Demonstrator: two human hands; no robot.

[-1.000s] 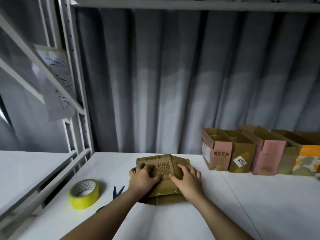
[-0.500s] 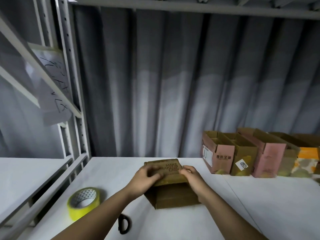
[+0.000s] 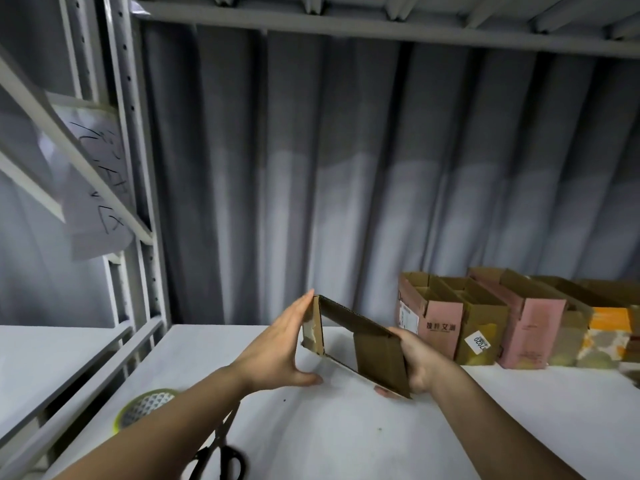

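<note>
The cardboard box (image 3: 377, 355), a hollow open sleeve, is held over the white table (image 3: 346, 427) at lower centre. Its long axis is laid from upper left to lower right, between the hands. Its left end is pressed by the flat, straight-fingered left hand (image 3: 277, 344). Its right end is clasped by the right hand (image 3: 420, 358), fingers seemingly curled behind.

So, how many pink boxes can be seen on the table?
2. The first pink box stands at the left end of the row at the back; the second pink box is third in that row, after a brown box. The right edge may hide more.
</note>
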